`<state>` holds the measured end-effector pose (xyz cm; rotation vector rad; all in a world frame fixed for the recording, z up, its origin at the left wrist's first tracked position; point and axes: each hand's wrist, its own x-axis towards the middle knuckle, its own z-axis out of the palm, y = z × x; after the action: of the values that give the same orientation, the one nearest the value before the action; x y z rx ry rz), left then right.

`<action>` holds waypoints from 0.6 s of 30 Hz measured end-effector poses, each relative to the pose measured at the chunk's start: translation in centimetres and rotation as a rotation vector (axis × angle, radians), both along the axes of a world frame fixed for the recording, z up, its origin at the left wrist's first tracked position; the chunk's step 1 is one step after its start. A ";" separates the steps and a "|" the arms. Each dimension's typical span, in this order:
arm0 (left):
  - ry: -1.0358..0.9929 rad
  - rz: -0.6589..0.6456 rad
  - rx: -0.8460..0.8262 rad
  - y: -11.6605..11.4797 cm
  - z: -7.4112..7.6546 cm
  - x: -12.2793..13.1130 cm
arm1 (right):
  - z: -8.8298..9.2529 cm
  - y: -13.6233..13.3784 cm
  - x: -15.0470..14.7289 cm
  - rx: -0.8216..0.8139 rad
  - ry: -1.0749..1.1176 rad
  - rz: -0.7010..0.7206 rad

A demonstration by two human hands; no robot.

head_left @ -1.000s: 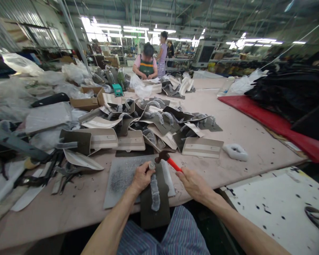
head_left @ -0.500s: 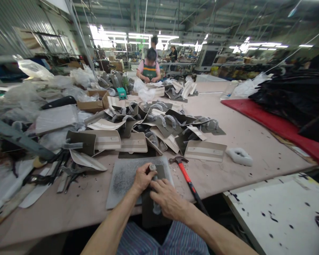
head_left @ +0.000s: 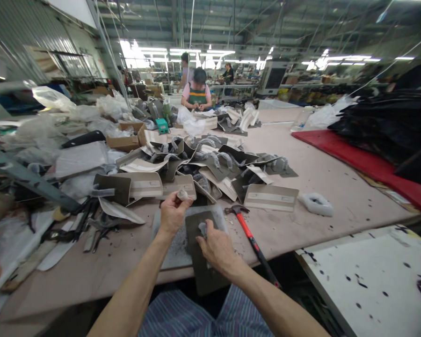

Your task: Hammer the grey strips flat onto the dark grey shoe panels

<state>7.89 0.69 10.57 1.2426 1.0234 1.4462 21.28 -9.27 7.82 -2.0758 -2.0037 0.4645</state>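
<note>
My left hand (head_left: 171, 214) is raised over the pale grey board (head_left: 168, 255), its fingers closed around a small piece with a round, whitish end (head_left: 182, 194); the rest of it is hidden by the fingers. A dark grey-green flat panel (head_left: 199, 262) lies partly on the board and juts over the table's front edge. On this panel is a strap handle wrapped in clear plastic (head_left: 202, 228), gripped between the thumb and fingers of my right hand (head_left: 218, 247). Just right of the board lies a claw hammer (head_left: 246, 225) with a red and black handle.
A heap of dark and beige panels with plastic-wrapped handles (head_left: 210, 161) fills the table beyond the board. Pliers and other hand tools (head_left: 91, 234) lie at left. A white foam-like roll (head_left: 316, 204) sits at right. A co-worker (head_left: 197, 91) sits across the table.
My left hand has lifted up and left, away from the panel, with the round-ended piece in it. My right hand stays at the plastic-wrapped handle; the panel's far end has swung left.
</note>
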 end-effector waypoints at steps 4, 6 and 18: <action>-0.009 -0.099 -0.156 -0.7 -5.6 2.1 | -2.0 -1.0 -0.7 -0.038 0.134 -0.038; -0.019 -0.127 -0.198 -0.8 -7.8 2.6 | -2.4 -1.4 -0.7 -0.022 0.194 -0.039; 0.109 -0.199 -0.169 -1.1 -9.4 1.6 | -5.1 -1.3 12.3 0.178 -0.197 -0.326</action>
<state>9.46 -0.44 1.12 1.2724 1.0399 1.1270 33.54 -10.54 2.75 -2.3452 -1.6784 0.0222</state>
